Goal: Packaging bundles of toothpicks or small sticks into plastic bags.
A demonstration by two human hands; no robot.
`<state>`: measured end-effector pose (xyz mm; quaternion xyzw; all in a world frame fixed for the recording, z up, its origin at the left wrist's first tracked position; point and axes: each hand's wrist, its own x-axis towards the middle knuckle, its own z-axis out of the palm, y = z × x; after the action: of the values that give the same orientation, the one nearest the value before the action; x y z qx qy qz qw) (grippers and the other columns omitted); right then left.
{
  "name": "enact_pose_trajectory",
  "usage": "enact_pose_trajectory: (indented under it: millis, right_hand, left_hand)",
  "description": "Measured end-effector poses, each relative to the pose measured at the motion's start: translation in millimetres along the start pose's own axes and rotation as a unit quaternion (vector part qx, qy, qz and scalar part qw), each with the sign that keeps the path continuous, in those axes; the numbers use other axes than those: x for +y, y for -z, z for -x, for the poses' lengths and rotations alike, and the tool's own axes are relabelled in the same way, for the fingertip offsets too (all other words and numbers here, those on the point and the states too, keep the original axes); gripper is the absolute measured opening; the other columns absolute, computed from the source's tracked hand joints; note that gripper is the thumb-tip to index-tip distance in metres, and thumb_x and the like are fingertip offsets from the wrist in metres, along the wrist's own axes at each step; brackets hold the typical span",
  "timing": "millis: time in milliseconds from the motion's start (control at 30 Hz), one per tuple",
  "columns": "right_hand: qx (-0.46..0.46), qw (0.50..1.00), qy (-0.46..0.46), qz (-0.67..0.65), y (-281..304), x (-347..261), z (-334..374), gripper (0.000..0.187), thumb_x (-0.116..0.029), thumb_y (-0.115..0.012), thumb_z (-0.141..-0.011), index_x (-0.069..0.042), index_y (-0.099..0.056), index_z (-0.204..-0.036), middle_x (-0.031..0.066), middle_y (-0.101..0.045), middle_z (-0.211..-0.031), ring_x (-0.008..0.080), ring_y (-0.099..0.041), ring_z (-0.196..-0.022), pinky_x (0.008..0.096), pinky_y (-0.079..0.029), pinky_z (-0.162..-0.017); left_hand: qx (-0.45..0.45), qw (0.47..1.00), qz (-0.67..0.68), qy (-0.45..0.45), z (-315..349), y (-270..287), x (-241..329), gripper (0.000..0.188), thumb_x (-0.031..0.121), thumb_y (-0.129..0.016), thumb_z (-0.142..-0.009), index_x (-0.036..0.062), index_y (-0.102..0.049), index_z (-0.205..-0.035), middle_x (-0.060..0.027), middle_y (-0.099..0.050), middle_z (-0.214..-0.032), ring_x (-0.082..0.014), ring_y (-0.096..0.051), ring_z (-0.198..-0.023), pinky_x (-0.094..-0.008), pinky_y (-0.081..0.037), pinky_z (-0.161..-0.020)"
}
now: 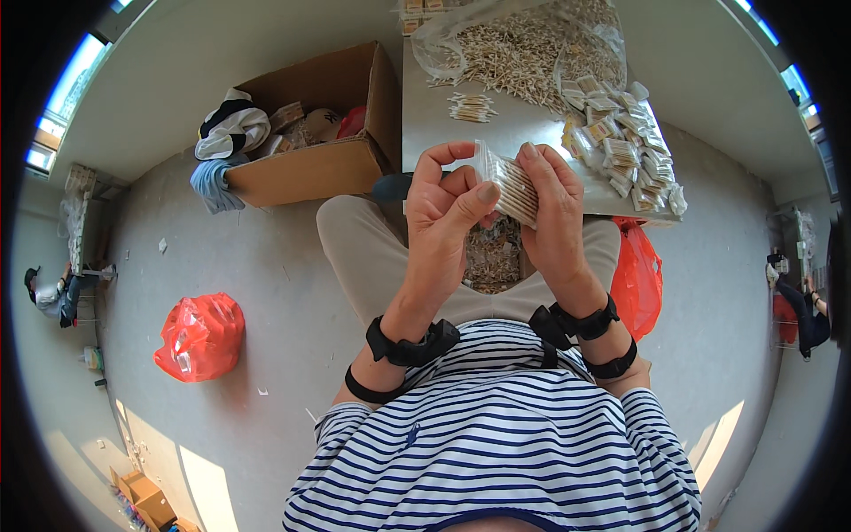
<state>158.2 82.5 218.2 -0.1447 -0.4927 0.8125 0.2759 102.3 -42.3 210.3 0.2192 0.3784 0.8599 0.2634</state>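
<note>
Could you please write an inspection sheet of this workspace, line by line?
Surface: grey table, partly bare.
Job's things: clear packet of sticks held in both hands.
Clutter: loose sticks in bag; filled packets; small bundle; sticks in lap.
Grippers: left hand and right hand pinch the packet; black wrist straps.
Cables: nothing seen.
Surroundings: cardboard box with clothes; two red bags; people at the far edges.
</note>
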Motion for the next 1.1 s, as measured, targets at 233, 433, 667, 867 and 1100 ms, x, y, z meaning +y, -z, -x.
enact_pose_trajectory:
  millis: [233,433,667,867,1100]
  right_hand:
    - [-0.162,0.914,-0.3,-0.221,11,7,-14,0.03,-0.033,-0.05,-0.108,-0.005,-0.061,-0.103,0.0023,-0.06,-0.078,0.0093,-0.047,-0.055,0.0268,-0.039,-0.053]
    - [-0.166,0.92,-0.308,-0.176,43,32,-14,0.04,-0.039,-0.045,-0.109,-0.005,-0.065,-0.109,0.005,-0.063,-0.087,0.0112,-0.054,-0.067,0.0261,-0.043,-0.059]
    - [-0.222,0.951,0.003,0.214,82,-10,-47,0.068,-0.056,-0.055,-0.097,-0.01,-0.055,-0.148,0.0055,-0.053,-0.112,0.0181,-0.045,-0.102,0.0332,-0.038,-0.096]
    - [-0.322,0.881,-0.022,0.346,77,-14,-65,0.06,-0.052,-0.056,-0.1,-0.01,-0.061,-0.143,0.0055,-0.047,-0.102,0.0202,-0.044,-0.102,0.0334,-0.039,-0.096]
    - [-0.279,0.874,-0.011,0.398,69,-6,-68,0.045,-0.036,-0.05,-0.107,-0.002,-0.069,-0.129,0.0067,-0.052,-0.084,0.0188,-0.051,-0.086,0.0301,-0.044,-0.085]
  left_hand:
    - [-0.077,0.966,-0.23,-0.093,-19,37,8,0.058,0.009,-0.081,-0.084,0.0049,-0.058,-0.136,-0.0059,-0.063,-0.125,-0.0117,-0.059,-0.106,-0.029,-0.047,-0.092]
    - [-0.075,0.994,-0.055,0.057,-25,25,-4,0.03,0.002,-0.079,-0.083,0.001,-0.073,-0.113,-0.0079,-0.069,-0.12,-0.0116,-0.064,-0.101,-0.027,-0.051,-0.091]
    - [-0.077,0.98,-0.148,0.112,-41,26,-25,0.025,-0.001,-0.076,-0.087,-0.0006,-0.071,-0.112,-0.0048,-0.074,-0.103,-0.0091,-0.068,-0.092,-0.0268,-0.057,-0.084]
    - [-0.084,0.958,-0.227,0.154,-50,19,-35,0.022,-0.002,-0.076,-0.086,-0.0024,-0.071,-0.108,-0.0038,-0.073,-0.098,-0.0089,-0.067,-0.092,-0.025,-0.056,-0.083]
    - [-0.072,0.946,-0.247,0.195,-56,34,-47,0.022,-0.003,-0.075,-0.087,-0.003,-0.069,-0.107,-0.0033,-0.072,-0.096,-0.0094,-0.067,-0.092,-0.0249,-0.055,-0.083]
